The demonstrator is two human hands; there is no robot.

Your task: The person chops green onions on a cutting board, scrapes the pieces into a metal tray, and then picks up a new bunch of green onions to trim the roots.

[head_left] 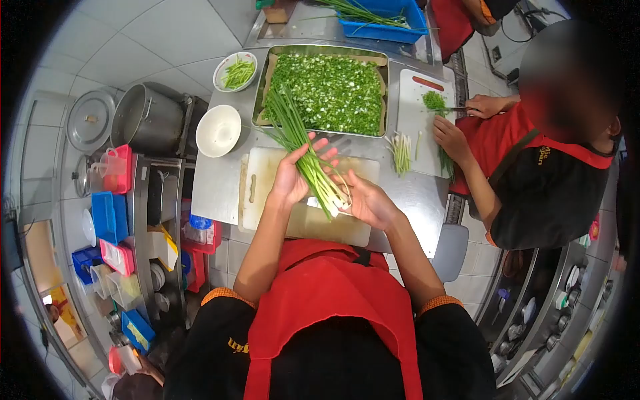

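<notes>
A bunch of green onions (293, 130) lies slantwise across my left hand (298, 171), held between thumb and fingers, green leaves pointing away and white ends toward me. At those white ends is my right hand (371, 201), its fingers curled against the lower stems; a thin loose strand bends beside them. Beneath both hands lies a pale cutting board (263, 220) with a handle slot. Past the leaf tips, a large metal tray (388, 100) is filled with chopped green onions (327, 87). A small shiny patch on the board is mostly hidden behind the bunch.
Left of the tray stand a white bowl (219, 131) and a bowl of cut green stalks (238, 72). At right, a co-worker (533, 167) cuts green onions with a knife on a white board (417, 100). A blue bin (383, 30) stands at the back, a large pot (143, 120) far left.
</notes>
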